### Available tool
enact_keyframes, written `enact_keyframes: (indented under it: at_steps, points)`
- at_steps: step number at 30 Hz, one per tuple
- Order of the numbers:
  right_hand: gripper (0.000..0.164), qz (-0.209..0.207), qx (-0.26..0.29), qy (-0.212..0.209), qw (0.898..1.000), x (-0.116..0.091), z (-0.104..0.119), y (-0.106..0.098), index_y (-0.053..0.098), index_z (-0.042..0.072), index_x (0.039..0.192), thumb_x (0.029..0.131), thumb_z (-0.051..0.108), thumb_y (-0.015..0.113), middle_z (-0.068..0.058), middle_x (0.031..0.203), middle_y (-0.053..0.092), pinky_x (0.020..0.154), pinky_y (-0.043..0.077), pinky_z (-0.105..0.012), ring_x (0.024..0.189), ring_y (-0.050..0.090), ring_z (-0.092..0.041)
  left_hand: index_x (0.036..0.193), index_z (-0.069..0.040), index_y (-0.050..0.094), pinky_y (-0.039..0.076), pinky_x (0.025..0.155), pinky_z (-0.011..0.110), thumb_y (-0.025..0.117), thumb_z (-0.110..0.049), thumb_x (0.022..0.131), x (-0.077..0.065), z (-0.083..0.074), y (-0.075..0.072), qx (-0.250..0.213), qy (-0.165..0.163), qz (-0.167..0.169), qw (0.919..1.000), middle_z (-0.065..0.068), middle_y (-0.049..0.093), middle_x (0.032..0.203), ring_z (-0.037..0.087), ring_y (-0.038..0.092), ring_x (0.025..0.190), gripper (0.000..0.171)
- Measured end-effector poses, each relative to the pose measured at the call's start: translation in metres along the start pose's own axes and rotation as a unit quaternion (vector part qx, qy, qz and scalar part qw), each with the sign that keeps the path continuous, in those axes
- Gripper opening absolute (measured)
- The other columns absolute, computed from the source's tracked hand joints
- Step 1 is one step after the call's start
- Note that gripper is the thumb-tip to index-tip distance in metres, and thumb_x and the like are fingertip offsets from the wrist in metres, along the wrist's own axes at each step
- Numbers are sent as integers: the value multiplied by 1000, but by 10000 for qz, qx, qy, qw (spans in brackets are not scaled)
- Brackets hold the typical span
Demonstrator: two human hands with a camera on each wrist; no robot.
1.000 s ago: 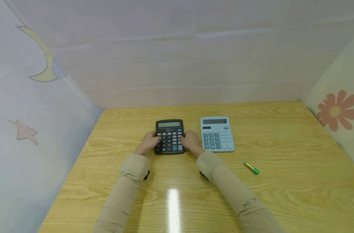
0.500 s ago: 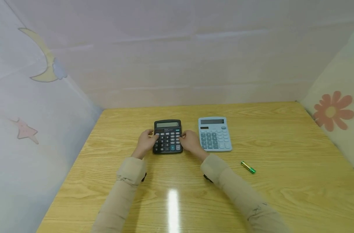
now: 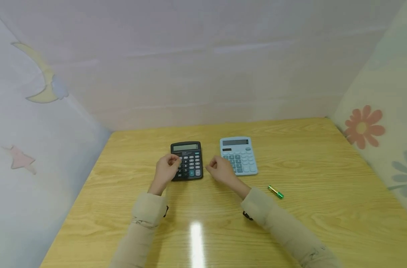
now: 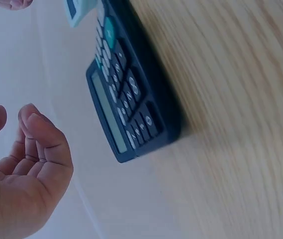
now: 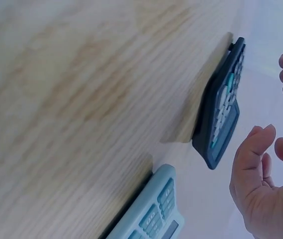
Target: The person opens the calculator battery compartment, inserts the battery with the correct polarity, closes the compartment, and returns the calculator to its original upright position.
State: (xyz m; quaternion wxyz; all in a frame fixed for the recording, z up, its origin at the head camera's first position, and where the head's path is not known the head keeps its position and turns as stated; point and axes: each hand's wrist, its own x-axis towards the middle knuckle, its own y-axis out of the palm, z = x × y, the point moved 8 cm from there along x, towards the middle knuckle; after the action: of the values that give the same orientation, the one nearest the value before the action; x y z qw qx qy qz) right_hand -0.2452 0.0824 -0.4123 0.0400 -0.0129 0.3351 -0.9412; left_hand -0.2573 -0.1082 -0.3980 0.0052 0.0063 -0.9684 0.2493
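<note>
A black calculator (image 3: pixel 191 160) with a grey screen lies on the wooden table, its lower left keys covered by my left hand (image 3: pixel 165 172) in the head view. That hand is raised above the calculator, fingers loosely bent, a gap showing between thumb and fingertips in the left wrist view. My right hand (image 3: pixel 221 172) hovers between the black calculator and a light blue calculator (image 3: pixel 249 160), hiding some of the blue one's lower left keys. Its fingers are loosely bent and hold nothing; the right wrist view shows thumb and index finger apart.
A green and gold battery (image 3: pixel 275 192) lies on the table (image 3: pixel 307 156) at the right, in front of the blue calculator. Cloth walls (image 3: pixel 190 74) with printed moon and flowers stand along the back and both sides.
Both hands have let go of the black calculator's sides and lifted away, the right hand drawing off to the right. The head view has shifted slightly; the calculators and battery stay in place.
</note>
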Motion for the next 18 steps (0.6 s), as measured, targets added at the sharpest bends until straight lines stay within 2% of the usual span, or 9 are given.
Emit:
enact_keyframes:
  at_steps: [6, 11, 18]
  points:
    - [13, 3, 275, -275, 9992, -15, 2, -9, 58, 4, 80, 86, 15, 63, -2, 60, 53, 46, 40, -27, 48, 51, -13, 92, 0, 62, 44, 52, 26, 56, -10, 89, -8, -6, 9, -179, 204, 159, 9995, 12, 57, 71, 23, 55, 61, 12]
    - [11, 117, 628, -306, 9975, -28, 0, -17, 58, 3, 84, 87, 13, 62, -5, 62, 56, 47, 44, -28, 53, 58, -26, 90, 1, 62, 43, 51, 26, 57, -9, 89, -17, -13, 15, -265, 393, 257, 9985, 7, 55, 68, 17, 52, 58, 12]
    - [12, 330, 922, -391, 9944, -40, -8, -30, 60, 0, 90, 88, 12, 60, -1, 64, 59, 48, 47, -29, 58, 60, -29, 89, 2, 63, 40, 51, 26, 57, -8, 89, -27, -21, 23, -110, 915, 422, 9949, 3, 56, 67, 15, 47, 56, 12]
